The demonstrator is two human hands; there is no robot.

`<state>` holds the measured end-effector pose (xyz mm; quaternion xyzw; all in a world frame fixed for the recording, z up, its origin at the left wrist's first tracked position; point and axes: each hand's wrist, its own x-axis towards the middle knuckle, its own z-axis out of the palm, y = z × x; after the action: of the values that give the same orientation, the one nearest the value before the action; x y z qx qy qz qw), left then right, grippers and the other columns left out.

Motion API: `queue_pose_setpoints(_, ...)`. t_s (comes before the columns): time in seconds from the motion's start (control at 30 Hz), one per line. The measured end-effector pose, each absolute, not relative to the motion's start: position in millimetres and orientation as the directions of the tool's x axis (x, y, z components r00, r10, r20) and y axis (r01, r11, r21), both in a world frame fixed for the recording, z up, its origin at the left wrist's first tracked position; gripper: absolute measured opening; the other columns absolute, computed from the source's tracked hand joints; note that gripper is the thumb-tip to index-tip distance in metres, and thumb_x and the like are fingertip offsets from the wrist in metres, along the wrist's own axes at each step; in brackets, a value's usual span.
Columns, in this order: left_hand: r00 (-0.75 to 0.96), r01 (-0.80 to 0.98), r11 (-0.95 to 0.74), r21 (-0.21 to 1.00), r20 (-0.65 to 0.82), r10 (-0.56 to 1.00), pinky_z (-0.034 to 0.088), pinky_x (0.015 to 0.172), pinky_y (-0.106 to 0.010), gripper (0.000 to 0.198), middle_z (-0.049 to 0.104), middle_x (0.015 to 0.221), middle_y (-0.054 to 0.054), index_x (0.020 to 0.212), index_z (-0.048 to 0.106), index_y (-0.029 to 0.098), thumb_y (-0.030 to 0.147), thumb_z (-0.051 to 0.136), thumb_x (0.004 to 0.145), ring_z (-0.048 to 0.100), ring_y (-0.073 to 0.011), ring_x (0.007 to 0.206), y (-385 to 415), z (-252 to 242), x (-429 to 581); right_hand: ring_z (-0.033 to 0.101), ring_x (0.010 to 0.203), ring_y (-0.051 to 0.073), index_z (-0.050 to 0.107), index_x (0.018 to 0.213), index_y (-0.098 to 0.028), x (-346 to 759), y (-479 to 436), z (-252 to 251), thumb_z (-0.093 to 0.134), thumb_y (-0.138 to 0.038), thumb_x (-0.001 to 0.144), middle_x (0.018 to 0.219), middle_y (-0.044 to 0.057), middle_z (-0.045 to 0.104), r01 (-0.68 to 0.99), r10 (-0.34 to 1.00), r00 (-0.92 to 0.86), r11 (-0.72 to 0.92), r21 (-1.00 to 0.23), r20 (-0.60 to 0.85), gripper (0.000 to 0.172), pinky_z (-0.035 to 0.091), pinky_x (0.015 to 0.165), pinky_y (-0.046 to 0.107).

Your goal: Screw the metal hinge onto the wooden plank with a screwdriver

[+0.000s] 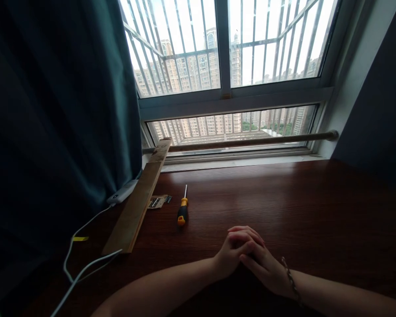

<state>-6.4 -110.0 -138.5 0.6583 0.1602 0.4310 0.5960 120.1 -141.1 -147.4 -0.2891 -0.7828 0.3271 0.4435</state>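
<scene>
My left hand [229, 255] and my right hand [265, 266] are clasped together above the dark wooden tabletop [317, 211], their fingers folded over each other. No object shows in either hand. A braided bracelet [289, 278] circles my right wrist. Nearest to the hands, up and to the left, lies a screwdriver [182, 211] with a yellow and black handle, its shaft pointing towards the window. Left of it is a small card or pack [157, 202] with several small dark pieces, partly against a long wooden board [135, 211]. I cannot make out what those pieces are.
The board slants up to the window sill, its far end by a horizontal rail [251, 142]. A white power strip [122, 192] and a white cable [86, 270] lie left of it, with a yellow tag [80, 238]. A blue curtain [86, 97] hangs at left.
</scene>
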Motion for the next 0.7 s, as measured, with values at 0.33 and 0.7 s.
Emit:
queue_pose_setpoints(0.33, 0.563, -0.295, -0.219, 0.93, 0.354, 0.747, 0.042, 0.085, -0.04, 0.029, 0.063, 0.083, -0.011, 0.079, 0.069, 0.011, 0.036, 0.055, 0.08, 0.055, -0.0233, 0.088, -108.3, -136.9, -5.3, 0.035, 0.121, 0.019, 0.043, 0.122, -0.029, 122.7, -137.2, -145.5, 0.046, -0.025, 0.089, 0.126, 0.004, 0.042, 0.163, 0.762, -0.458, 0.578, -0.799, 0.458, 0.033, 0.031, 0.103, 0.035)
queue_pose_setpoints(0.7, 0.562, -0.276, -0.209, 0.938, 0.334, 0.757, 0.044, 0.082, -0.037, 0.023, 0.062, 0.086, -0.01, 0.081, 0.068, 0.012, 0.03, 0.055, 0.08, 0.057, -0.0218, 0.087, -111.2, -139.5, -7.0, 0.037, 0.12, 0.02, 0.045, 0.121, -0.025, 122.7, -139.3, -149.6, 0.046, -0.026, 0.09, 0.124, 0.007, 0.045, 0.144, 0.76, -0.454, 0.578, -0.803, 0.465, 0.031, 0.032, 0.102, 0.036)
